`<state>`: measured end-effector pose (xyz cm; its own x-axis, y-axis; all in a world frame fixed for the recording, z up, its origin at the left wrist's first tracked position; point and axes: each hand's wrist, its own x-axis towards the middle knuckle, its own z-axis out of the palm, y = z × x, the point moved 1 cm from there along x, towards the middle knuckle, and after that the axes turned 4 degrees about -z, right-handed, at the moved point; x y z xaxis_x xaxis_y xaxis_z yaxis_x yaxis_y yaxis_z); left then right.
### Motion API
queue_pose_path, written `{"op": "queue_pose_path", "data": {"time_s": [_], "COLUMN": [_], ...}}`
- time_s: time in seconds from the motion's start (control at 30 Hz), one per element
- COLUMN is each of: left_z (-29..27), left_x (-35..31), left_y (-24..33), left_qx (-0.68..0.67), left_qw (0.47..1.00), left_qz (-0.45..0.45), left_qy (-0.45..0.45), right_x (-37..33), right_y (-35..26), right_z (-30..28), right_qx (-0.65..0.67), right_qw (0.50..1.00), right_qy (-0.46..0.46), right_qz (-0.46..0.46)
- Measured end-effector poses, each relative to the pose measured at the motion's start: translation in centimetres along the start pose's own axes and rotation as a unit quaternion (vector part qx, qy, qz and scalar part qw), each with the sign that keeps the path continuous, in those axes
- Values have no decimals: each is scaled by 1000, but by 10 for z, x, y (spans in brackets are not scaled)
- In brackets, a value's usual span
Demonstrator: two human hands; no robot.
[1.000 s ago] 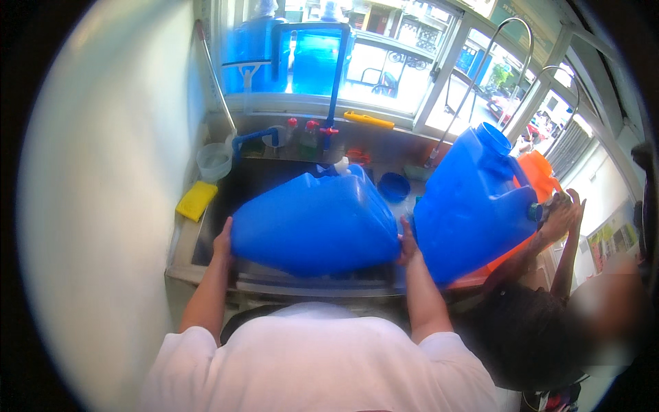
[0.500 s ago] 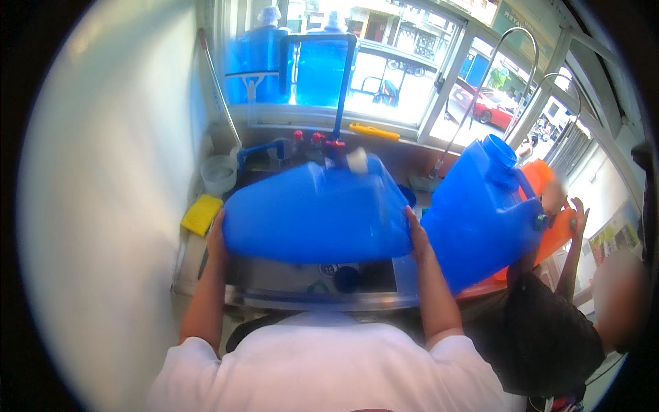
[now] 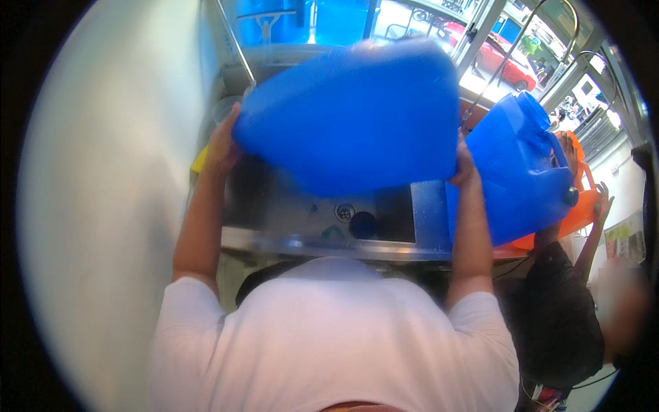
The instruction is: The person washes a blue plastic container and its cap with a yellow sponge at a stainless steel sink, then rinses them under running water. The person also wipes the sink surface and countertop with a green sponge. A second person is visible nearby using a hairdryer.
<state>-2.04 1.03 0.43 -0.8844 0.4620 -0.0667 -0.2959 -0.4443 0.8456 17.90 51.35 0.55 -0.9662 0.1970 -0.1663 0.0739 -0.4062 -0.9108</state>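
Observation:
A large blue plastic water jug point(image 3: 350, 123) is held up over the metal sink point(image 3: 302, 213), its outline smeared by motion. My left hand point(image 3: 225, 141) grips its left end, and my right hand point(image 3: 465, 165) is closed on its lower right end. Below the jug, the sink's drain point(image 3: 344, 212) shows beside a small dark round object point(image 3: 362, 224). The jug's far side is hidden from me.
Another blue jug point(image 3: 515, 172) stands tilted on the right. Beyond it a person in black point(image 3: 559, 316) handles an orange container point(image 3: 580, 211). A curved metal faucet point(image 3: 525, 34) rises at the back right. A yellow sponge point(image 3: 200, 159) lies at the left wall.
My hands have lifted the jug up and away from me, showing more of the sink and drain. The view has tilted down. The person's other hand now rests near the standing blue jug.

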Motion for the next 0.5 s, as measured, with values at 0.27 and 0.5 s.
{"op": "queue_pose_path", "data": {"time_s": [0.27,0.5], "left_z": [34,17], "left_x": [3,10], "left_y": [47,33], "left_qx": [47,41], "left_qw": [999,992], "left_qz": [-11,-121], "left_qy": [22,20], "right_x": [9,27], "right_y": [-53,-94], "right_z": [19,36], "right_qx": [-93,-169], "right_qw": [994,983], "right_qy": [27,62], "right_qz": [-40,32]}}
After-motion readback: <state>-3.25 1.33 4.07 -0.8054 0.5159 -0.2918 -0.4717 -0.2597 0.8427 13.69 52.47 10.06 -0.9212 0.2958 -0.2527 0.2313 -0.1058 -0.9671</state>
